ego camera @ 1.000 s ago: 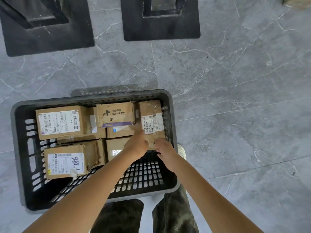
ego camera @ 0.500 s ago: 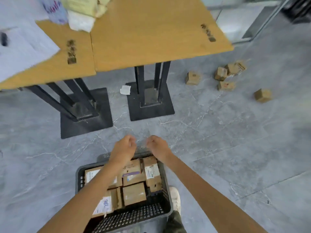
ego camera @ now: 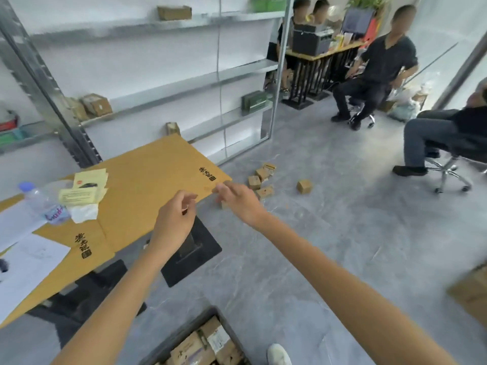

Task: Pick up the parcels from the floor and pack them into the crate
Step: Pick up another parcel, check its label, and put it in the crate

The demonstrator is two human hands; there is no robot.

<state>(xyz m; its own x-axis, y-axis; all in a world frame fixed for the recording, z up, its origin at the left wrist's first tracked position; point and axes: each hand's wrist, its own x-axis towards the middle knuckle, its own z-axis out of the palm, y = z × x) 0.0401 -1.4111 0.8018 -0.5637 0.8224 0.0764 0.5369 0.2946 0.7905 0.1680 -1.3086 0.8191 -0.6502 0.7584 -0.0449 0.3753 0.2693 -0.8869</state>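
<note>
Several small cardboard parcels (ego camera: 261,177) lie scattered on the grey floor past the table corner, one (ego camera: 304,186) a little apart to the right. The dark crate (ego camera: 181,331) sits at the bottom edge with cardboard parcels (ego camera: 208,343) inside it. My left hand (ego camera: 175,219) and my right hand (ego camera: 237,200) are both raised in front of me, fingers loosely curled, holding nothing. They are well above the crate and short of the floor parcels.
A wooden table (ego camera: 147,185) on black pedestal bases (ego camera: 192,252) stands left, carrying a water bottle (ego camera: 43,206) and papers. Metal shelving (ego camera: 168,83) lines the wall. Seated people on wheeled chairs (ego camera: 369,75) occupy the right. A cardboard box (ego camera: 471,291) sits at the right edge.
The view has swung up from the crate to the room. Both hands have left the parcels in the crate and risen, empty, toward the floor parcels.
</note>
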